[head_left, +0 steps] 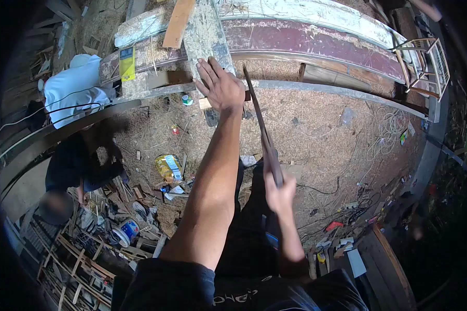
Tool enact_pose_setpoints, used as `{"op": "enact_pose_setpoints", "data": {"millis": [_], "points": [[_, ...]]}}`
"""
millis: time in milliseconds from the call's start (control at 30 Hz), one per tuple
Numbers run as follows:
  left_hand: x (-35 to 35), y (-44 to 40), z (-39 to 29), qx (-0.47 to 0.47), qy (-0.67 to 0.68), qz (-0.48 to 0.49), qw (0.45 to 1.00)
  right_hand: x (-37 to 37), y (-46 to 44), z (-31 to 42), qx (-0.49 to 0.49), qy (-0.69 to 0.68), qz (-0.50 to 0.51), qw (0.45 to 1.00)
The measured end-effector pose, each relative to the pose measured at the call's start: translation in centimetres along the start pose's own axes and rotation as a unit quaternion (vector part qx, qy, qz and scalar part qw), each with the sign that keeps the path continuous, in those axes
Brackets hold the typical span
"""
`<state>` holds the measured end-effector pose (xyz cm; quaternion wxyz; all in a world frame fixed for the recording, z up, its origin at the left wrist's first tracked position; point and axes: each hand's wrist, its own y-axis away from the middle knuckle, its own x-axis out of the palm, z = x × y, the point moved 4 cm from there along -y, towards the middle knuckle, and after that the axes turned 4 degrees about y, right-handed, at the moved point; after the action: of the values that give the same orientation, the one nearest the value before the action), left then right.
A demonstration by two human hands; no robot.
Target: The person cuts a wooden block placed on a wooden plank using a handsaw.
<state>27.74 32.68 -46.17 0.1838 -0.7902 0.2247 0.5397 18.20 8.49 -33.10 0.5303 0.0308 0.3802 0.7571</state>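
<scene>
Resting the left hand (221,85) on a worn board (205,32), gripping a saw (260,116) in the right hand (280,195)
A yellow packet (127,65) lies on the left part of the table (306,41), then a brown strip of wood (179,23) beside the board; the left hand lies palm-down, fingers slightly spread, grasping nothing, on the board's near end; just right, the saw points to the far side, blade contact unclear, the right hand closed round its near end; at far right stands a slatted wooden frame (429,47)
</scene>
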Motion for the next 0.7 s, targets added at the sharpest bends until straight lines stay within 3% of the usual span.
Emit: {"op": "enact_pose_setpoints", "data": {"millis": [33,100,167,233,300,367,433,467,500,567,700], "points": [[-0.1,0.2,0.1,-0.004,0.002,0.006,1.000,1.4,-2.6,0.0,0.000,0.039,0.002,0.999],[-0.1,0.6,0.3,-0.003,0.002,0.010,1.000,3.0,-3.8,0.9,-0.083,-0.014,-0.020,0.996],[0.0,0.2,0.2,-0.001,0.002,0.006,1.000,1.0,0.4,-1.3,0.010,0.020,0.021,1.000],[0.2,0.2,0.2,-0.001,-0.002,-0.002,1.000,-1.3,5.0,-3.4,-0.029,-0.011,0.012,0.999],[0.0,0.4,0.0,0.000,0.005,0.005,1.000,-1.2,4.4,-2.9,-0.038,-0.010,-0.005,0.999],[-0.3,0.3,0.0,0.000,0.010,0.005,1.000,0.6,-0.7,-0.9,0.040,0.033,0.023,0.998],[-0.1,0.4,0.6,-0.009,0.000,0.008,1.000,3.4,-5.1,0.6,-0.038,-0.023,0.013,0.999],[0.2,0.1,0.3,-0.003,0.000,0.014,1.000,2.8,-4.0,2.0,-0.062,0.034,-0.016,0.997],[0.5,0.1,0.2,0.002,-0.002,0.008,1.000,1.8,-2.1,0.4,-0.033,0.026,0.003,0.999],[0.7,0.2,0.4,0.006,-0.006,-0.008,1.000,-0.8,3.2,-0.7,-0.075,-0.013,-0.005,0.997],[0.6,0.1,0.3,0.005,-0.019,0.007,1.000,-0.8,2.3,-2.5,-0.020,0.014,0.016,1.000]]}}
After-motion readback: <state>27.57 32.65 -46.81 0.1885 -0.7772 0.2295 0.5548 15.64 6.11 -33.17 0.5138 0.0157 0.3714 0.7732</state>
